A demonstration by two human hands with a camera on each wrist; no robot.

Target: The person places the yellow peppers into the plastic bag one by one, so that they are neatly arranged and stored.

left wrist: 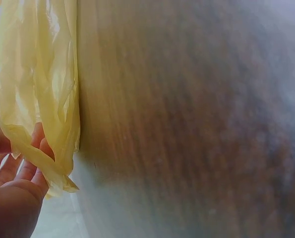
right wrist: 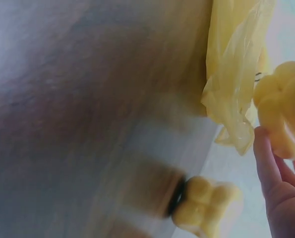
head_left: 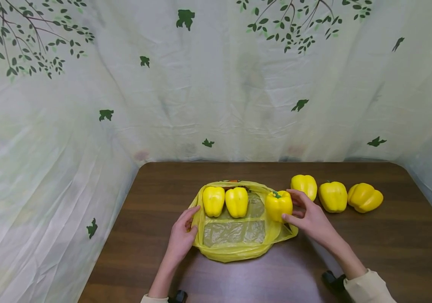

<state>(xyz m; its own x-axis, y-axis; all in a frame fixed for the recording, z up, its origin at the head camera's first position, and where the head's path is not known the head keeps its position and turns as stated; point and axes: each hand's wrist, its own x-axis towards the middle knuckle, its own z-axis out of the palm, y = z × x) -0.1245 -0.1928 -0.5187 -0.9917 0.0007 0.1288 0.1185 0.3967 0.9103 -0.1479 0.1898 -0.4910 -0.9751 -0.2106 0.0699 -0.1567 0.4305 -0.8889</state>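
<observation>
Thin yellow plastic bag [head_left: 238, 242] lies flat on the dark brown wooden desk [head_left: 352, 252], near centre, mouth spread open toward the far side. Two glossy yellow bell peppers sit side by side on the bag's far part: left one [head_left: 214, 201], right one [head_left: 236, 202], touching or nearly so.

Left hand [head_left: 182, 235] is at the bag's left edge; fingers [left wrist: 35, 148] pinch the plastic there, and the left wrist view shows the crumpled film [left wrist: 38, 99] gathered between thumb and fingers.

Right hand [head_left: 308, 216] holds a third yellow bell pepper w/ green stem [head_left: 278, 205] at the bag's right edge, fingers curled round its right side, thumb under it on the near side. In the right wrist view the pepper [right wrist: 281, 114] is right by the fingertips [right wrist: 266, 158], bag edge [right wrist: 234, 74] just beside it.

Three more yellow bell peppers sit in a row on the desk right of the bag: one [head_left: 304, 186] just behind the right hand, next [head_left: 332, 196], and the far-right one [head_left: 365, 197] tipped on its side.

Behind the desk hangs a white curtain w/ green leaf print [head_left: 216, 84]
</observation>
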